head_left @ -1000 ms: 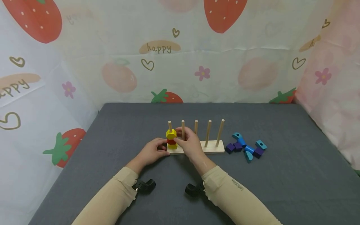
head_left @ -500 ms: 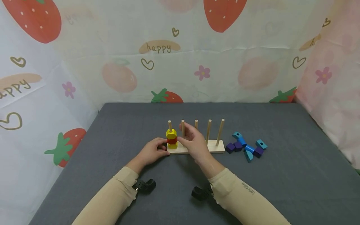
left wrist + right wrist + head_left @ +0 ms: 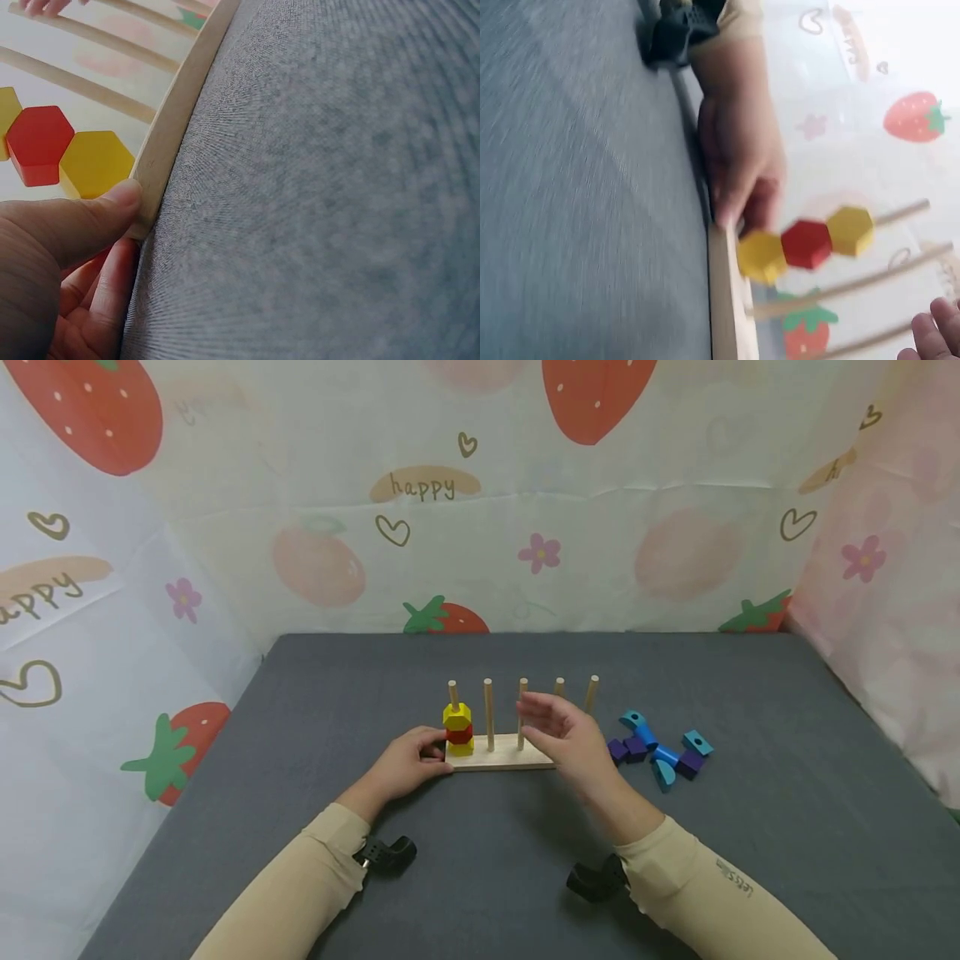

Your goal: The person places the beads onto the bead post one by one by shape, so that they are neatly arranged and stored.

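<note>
My left hand (image 3: 407, 763) holds the left end of a wooden peg board (image 3: 504, 762), its thumb (image 3: 116, 201) on the board's corner and its fingers curled at the end. On the leftmost peg sit three hexagonal beads: a yellow one (image 3: 461, 749) lowest, a red one (image 3: 459, 735) in the middle and another yellow one (image 3: 456, 717) on top. The second peg (image 3: 489, 714) and third peg (image 3: 522, 722) are bare. My right hand (image 3: 567, 737), fingers loosely extended and holding nothing, hangs before the two right pegs and hides their lower parts.
Right of the board lies a loose group of blocks, including purple cubes (image 3: 636, 749), blue pieces (image 3: 665, 757), a teal half-round block (image 3: 663, 776) and a teal block with a hole (image 3: 697, 743). A patterned cloth (image 3: 315, 485) hangs behind the grey table (image 3: 337, 677).
My right hand has left the stacked beads and moved right along the board, its fingers opening out. The left hand and the stack stay where they were.
</note>
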Demonstrator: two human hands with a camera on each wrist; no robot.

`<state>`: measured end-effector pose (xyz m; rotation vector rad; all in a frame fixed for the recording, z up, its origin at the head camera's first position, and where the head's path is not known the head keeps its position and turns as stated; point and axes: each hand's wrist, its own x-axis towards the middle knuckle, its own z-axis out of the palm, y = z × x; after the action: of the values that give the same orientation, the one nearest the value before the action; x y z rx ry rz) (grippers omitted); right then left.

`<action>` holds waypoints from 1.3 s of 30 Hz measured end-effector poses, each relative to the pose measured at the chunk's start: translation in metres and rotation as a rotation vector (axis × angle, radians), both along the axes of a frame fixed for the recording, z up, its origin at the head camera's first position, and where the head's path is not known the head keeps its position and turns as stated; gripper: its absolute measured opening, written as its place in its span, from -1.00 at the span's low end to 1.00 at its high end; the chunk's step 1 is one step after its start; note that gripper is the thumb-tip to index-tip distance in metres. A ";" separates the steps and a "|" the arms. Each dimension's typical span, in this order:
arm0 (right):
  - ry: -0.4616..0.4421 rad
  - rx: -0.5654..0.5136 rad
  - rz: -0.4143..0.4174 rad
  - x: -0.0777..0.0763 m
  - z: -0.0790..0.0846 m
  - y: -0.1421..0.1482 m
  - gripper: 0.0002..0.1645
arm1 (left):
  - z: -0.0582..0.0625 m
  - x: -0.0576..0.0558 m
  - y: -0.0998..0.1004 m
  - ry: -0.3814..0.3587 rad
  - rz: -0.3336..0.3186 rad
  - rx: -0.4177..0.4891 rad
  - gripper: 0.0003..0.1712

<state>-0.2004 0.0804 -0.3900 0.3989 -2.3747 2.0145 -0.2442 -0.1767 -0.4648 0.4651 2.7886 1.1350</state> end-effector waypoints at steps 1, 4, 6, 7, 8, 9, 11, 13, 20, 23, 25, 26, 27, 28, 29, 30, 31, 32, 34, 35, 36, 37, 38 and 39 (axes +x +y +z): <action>0.003 0.015 -0.008 0.000 0.000 0.006 -0.51 | 0.001 0.000 0.000 0.001 0.000 0.000 -0.38; -0.004 0.039 -0.027 0.001 0.001 0.024 -0.55 | 0.001 0.001 0.000 0.000 0.001 -0.002 -0.38; -0.011 0.046 -0.038 0.001 0.000 0.036 -0.57 | 0.001 0.001 0.000 0.001 0.001 -0.005 -0.38; -0.013 0.054 -0.043 0.001 -0.001 0.042 -0.58 | 0.001 0.001 0.001 -0.001 0.002 -0.005 -0.38; -0.014 0.059 -0.050 0.001 -0.001 0.049 -0.59 | 0.001 0.001 0.001 0.000 0.002 -0.006 -0.38; -0.011 0.070 -0.059 0.002 -0.002 0.055 -0.60 | 0.001 0.001 0.001 -0.002 0.002 -0.005 -0.38; -0.007 0.095 -0.083 0.003 -0.003 0.066 -0.61 | 0.000 0.001 0.001 0.000 0.001 -0.004 -0.39; -0.004 0.135 -0.113 0.005 -0.005 0.079 -0.62 | -0.001 0.000 0.000 0.000 -0.001 -0.002 -0.39; 0.009 0.259 -0.264 0.007 -0.018 0.124 -0.62 | -0.001 0.000 0.000 -0.004 0.003 -0.001 -0.38; 0.015 0.299 -0.307 0.009 -0.025 0.143 -0.60 | -0.001 0.000 -0.001 -0.008 0.004 -0.003 -0.39; 0.011 0.326 -0.331 0.010 -0.029 0.154 -0.60 | -0.001 0.000 -0.001 -0.011 0.004 -0.007 -0.39; 0.008 0.340 -0.342 0.011 -0.031 0.159 -0.59 | -0.001 0.000 -0.001 -0.011 0.003 -0.007 -0.39; 0.002 0.360 -0.352 0.011 -0.033 0.164 -0.59 | -0.001 0.000 -0.001 -0.010 0.003 -0.008 -0.39; -0.005 0.378 -0.364 0.012 -0.035 0.167 -0.59 | -0.001 0.000 -0.001 -0.009 0.003 -0.009 -0.39; -0.016 0.395 -0.373 0.013 -0.036 0.171 -0.59 | -0.001 0.000 -0.001 -0.008 0.003 -0.009 -0.39; -0.029 0.410 -0.382 0.013 -0.037 0.174 -0.59 | -0.001 0.000 -0.001 -0.009 0.004 -0.010 -0.39; -0.041 0.423 -0.389 0.014 -0.038 0.177 -0.58 | -0.001 -0.001 -0.001 -0.007 0.003 -0.010 -0.39; -0.051 0.439 -0.393 0.014 -0.038 0.179 -0.57 | -0.002 -0.001 -0.001 -0.005 0.003 -0.008 -0.39; -0.067 0.466 -0.395 0.015 -0.038 0.183 -0.56 | -0.002 -0.001 -0.001 -0.005 0.003 -0.007 -0.39; -0.077 0.477 -0.390 0.016 -0.038 0.184 -0.55 | -0.002 -0.001 -0.001 -0.005 0.003 -0.007 -0.40; -0.084 0.485 -0.384 0.017 -0.038 0.185 -0.54 | -0.002 -0.001 -0.001 -0.005 0.002 -0.007 -0.40; -0.089 0.496 -0.375 0.017 -0.038 0.187 -0.53 | -0.002 -0.001 -0.001 -0.004 0.001 -0.007 -0.40; -0.097 0.502 -0.365 0.017 -0.038 0.187 -0.52 | -0.003 -0.001 -0.001 -0.005 0.002 -0.007 -0.40; -0.105 0.499 -0.352 0.017 -0.039 0.188 -0.51 | -0.003 -0.001 -0.001 -0.007 0.003 -0.008 -0.40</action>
<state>-0.1831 0.2687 -0.4290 -0.1309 -2.7546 1.3217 -0.2452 -0.1779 -0.4675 0.4547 2.7879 1.1228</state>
